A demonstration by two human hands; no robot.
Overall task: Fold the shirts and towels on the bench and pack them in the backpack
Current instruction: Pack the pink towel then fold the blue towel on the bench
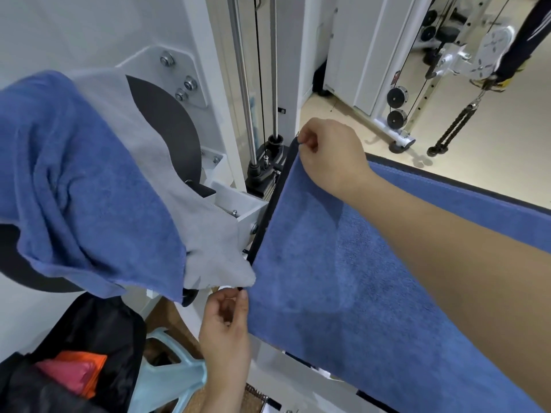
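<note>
A blue towel [357, 278] lies spread flat over the bench, filling the right half of the view. My right hand [331, 156] pinches its far left corner, and my left hand [226, 323] pinches its near left corner. Another blue towel [83, 180] and a grey cloth [208, 234] hang crumpled over a machine part at the left. A black backpack [98, 338] stands open at the bottom left, with folded pink and orange clothes [77, 374] inside it.
A white cable machine with steel rods [247, 84] and a weight stack [265, 171] stands just behind the bench end. A light blue plastic stool [170, 380] sits by the backpack. A rope handle [453, 129] hangs at the back right.
</note>
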